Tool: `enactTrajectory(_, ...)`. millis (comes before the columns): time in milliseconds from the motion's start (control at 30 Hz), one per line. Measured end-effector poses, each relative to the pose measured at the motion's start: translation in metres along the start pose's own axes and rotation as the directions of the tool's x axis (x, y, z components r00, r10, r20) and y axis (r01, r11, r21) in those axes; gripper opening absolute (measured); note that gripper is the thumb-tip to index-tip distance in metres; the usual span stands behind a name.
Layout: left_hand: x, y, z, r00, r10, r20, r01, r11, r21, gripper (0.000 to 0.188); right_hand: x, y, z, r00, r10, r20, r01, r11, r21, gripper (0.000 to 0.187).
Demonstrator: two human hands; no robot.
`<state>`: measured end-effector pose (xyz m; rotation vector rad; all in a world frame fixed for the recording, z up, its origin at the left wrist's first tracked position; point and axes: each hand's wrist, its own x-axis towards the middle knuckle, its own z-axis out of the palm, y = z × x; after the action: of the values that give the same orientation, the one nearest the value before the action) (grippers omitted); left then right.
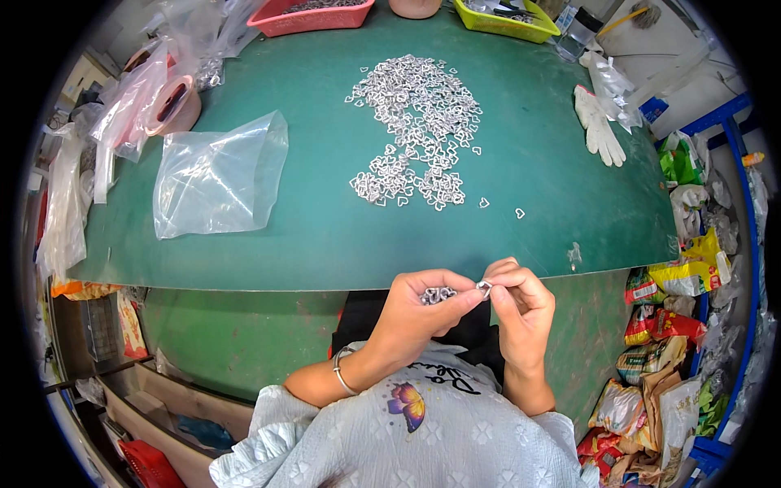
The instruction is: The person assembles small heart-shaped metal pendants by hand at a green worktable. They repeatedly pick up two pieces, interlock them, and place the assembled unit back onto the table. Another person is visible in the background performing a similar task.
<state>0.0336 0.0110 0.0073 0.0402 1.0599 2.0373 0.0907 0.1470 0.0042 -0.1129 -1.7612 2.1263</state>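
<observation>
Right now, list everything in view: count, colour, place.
table: one, green, centre
heart-shaped pieces: many, silver, mid-table
plastic bags: several, transparent, mostly left
trays: two, red and yellow, far edge
tubs: two, pinkish, table edges
glove: one, white, table's right
rack: one, blue, right
packages: many, multicoloured, right
shirt: one, pale blue, lower centre
bracelet: one, silvery, left wrist
left hand: one, bare, near table's edge, holding pieces
right hand: one, bare, beside it, pinching one piece

Left hand: cupped at the worktop's near edge, thumb stretched toward the right hand
Right hand: thumb and forefinger pinched, beside the left fingertips
Left forearm: slanting inward
Right forearm: pointing forward
</observation>
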Motion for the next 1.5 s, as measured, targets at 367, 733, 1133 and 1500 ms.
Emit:
enactTrajectory(367,-0.011,-0.008,0.004,0.999,0.043,0.002,-0.043,0.999,-0.028,0.013,-0.015,-0.008,0.002,0.98,-0.183,-0.075,0.162,0.96,-0.226,0.008)
enactTrajectory(733,-0.014,-0.006,0.007,0.989,-0.007,0.15,0.021,0.996,-0.087,0.023,-0.016,-0.013,-0.006,0.805,-0.572,0.157,0.521,0.555,-0.648,0.02)
enactTrajectory(1133,-0.007,-0.01,0.016,0.987,-0.08,0.141,0.109,0.972,-0.208,0.018,-0.016,-0.008,-0.007,0.925,-0.379,0.0,0.336,0.819,-0.464,0.014)
enactTrajectory(1500,0.007,-0.01,0.023,0.992,-0.063,0.112,0.085,0.975,-0.207,0.02,-0.01,-0.002,-0.016,0.993,-0.092,-0.077,0.086,0.993,-0.082,0.006)
